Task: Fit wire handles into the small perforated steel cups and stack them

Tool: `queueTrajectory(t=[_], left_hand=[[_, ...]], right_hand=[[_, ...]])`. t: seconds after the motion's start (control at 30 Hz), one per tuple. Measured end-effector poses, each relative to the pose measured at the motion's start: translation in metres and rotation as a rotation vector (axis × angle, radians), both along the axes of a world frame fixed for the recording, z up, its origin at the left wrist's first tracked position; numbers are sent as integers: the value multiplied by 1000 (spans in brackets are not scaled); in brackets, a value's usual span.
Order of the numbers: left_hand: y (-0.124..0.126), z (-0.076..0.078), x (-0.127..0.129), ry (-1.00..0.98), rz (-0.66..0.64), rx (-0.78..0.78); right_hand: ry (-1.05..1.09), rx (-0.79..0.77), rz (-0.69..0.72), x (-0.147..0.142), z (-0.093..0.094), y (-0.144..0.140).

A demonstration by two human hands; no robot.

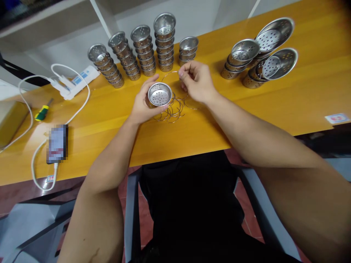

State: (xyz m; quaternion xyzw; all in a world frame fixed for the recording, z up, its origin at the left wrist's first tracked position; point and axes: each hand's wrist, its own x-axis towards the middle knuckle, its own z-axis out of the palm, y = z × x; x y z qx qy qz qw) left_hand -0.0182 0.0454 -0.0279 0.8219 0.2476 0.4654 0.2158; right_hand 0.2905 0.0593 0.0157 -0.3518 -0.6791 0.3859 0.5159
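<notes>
Gripping a metal cup (159,94), left hand (142,106); right hand (196,81) just beside it pinches a wire ring (170,74) above loose rings (172,109).

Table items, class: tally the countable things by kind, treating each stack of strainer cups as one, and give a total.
Upright stacks of strainer cups: 5
Tipped stacks of strainer cups: 3
Single strainer cup in left hand: 1
Screwdriver: 1
Phone: 1
Power strip: 1
Total: 12
</notes>
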Motion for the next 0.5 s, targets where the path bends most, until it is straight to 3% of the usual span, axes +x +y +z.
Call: queueTrajectory(t=[0.27, 0.5], left_hand=[[-17, 10, 7, 55, 56, -46], [-18, 18, 9, 68, 132, -41]], right_hand=[[-71, 0, 3, -1, -4, -4], [-489, 92, -145, 6, 23, -30]])
